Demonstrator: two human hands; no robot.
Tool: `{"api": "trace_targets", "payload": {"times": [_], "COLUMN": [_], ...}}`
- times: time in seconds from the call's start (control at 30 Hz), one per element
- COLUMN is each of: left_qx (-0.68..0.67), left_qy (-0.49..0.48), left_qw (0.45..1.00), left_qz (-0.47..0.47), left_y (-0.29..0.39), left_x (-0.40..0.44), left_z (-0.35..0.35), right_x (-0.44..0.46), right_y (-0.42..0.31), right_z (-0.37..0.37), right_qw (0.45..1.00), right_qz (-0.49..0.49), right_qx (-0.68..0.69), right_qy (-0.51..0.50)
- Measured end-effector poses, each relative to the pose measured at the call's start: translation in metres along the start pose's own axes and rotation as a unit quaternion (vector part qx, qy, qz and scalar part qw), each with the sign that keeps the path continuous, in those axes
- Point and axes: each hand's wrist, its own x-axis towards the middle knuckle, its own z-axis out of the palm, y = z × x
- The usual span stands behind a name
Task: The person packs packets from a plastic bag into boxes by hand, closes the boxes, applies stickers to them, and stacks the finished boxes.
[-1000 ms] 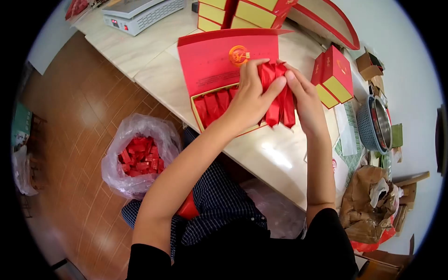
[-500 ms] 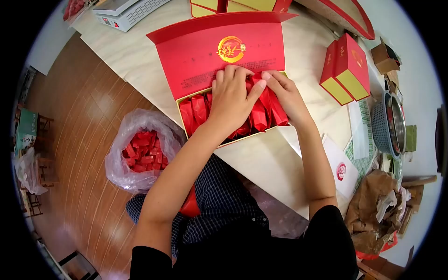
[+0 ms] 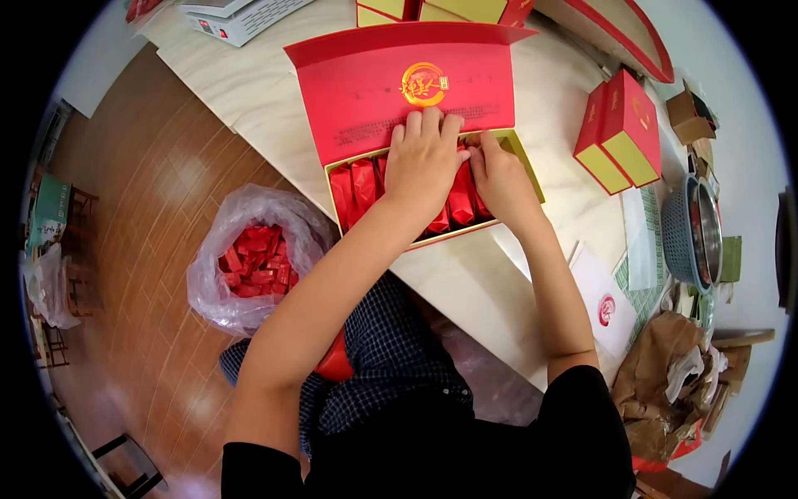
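A: Where are the packets (image 3: 461,198)?
B: Side by side in the box (image 3: 339,214), just above the frame's centre. Its walls seem to keep them in a row.
A: And the hands?
B: The left hand (image 3: 422,166) lies across the middle packets, fingers close together, probably to steady them. The right hand (image 3: 503,176) bends in at the row's right part, thumb near the left fingers. I can't tell whether either one grips a packet; the fingertips are partly hidden.
A: Why is the lid (image 3: 357,87) up?
B: It tilts back behind the box, likely so both hands can get in from above.
A: What's farther out?
B: A bag (image 3: 208,287) of red pieces (image 3: 256,264) at left, mouth open, probably for easy reach. Two shut boxes (image 3: 632,133) sit upper right, a card (image 3: 600,291) below them, a machine (image 3: 245,23) upper left.
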Motion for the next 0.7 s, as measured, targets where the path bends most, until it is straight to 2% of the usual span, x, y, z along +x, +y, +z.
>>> {"api": "trace_targets", "payload": {"times": [0.03, 0.1, 0.2, 0.23, 0.3, 0.33, 0.43, 0.47, 0.57, 0.63, 0.67, 0.7], "left_qx": [-0.034, -0.089, -0.191, -0.189, -0.253, -0.331, -0.37, -0.382, -0.374, -0.368, -0.369, -0.382], "left_qy": [0.045, 0.041, 0.093, 0.096, 0.145, 0.107, 0.077, 0.067, 0.067, 0.065, 0.071, 0.063], "left_qw": [0.998, 0.995, 0.971, 0.971, 0.932, 0.906, 0.902, 0.891, 0.898, 0.9, 0.899, 0.892], "left_qz": [0.02, -0.022, -0.109, -0.11, -0.216, -0.24, -0.209, -0.237, -0.222, -0.226, -0.226, -0.234], "left_y": [-0.003, -0.01, -0.034, -0.038, -0.047, -0.047, -0.034, -0.03, -0.034, -0.032, -0.032, -0.032], "left_x": [-0.004, -0.013, -0.044, -0.059, -0.092, -0.1, -0.107, -0.106, -0.106, -0.105, -0.105, -0.104], "left_z": [-0.004, -0.021, -0.06, -0.063, -0.054, -0.046, -0.046, -0.039, -0.036, -0.037, -0.036, -0.034], "right_x": [0.0, -0.001, 0.0, 0.0, 0.0, 0.001, 0.0, 0.0, 0.001, 0.001, 0.0, 0.005], "right_y": [0.0, -0.002, -0.003, -0.005, -0.012, -0.018, -0.037, -0.042, -0.053, -0.057, -0.037, -0.037], "right_z": [0.0, -0.001, -0.004, -0.004, -0.005, -0.003, 0.0, 0.008, 0.014, 0.014, 0.023, 0.021], "right_qw": [1.0, 0.995, 0.992, 0.992, 0.983, 0.984, 0.971, 0.967, 0.973, 0.967, 0.981, 0.984], "right_qz": [-0.007, 0.066, 0.096, 0.093, 0.145, 0.134, 0.165, 0.171, 0.146, 0.175, 0.126, 0.112], "right_qx": [-0.003, -0.071, -0.082, -0.082, -0.085, -0.086, -0.104, -0.126, -0.101, -0.107, -0.1, -0.074], "right_qy": [0.001, -0.01, -0.02, -0.02, -0.074, -0.078, -0.14, -0.138, -0.147, -0.15, -0.112, -0.121]}}
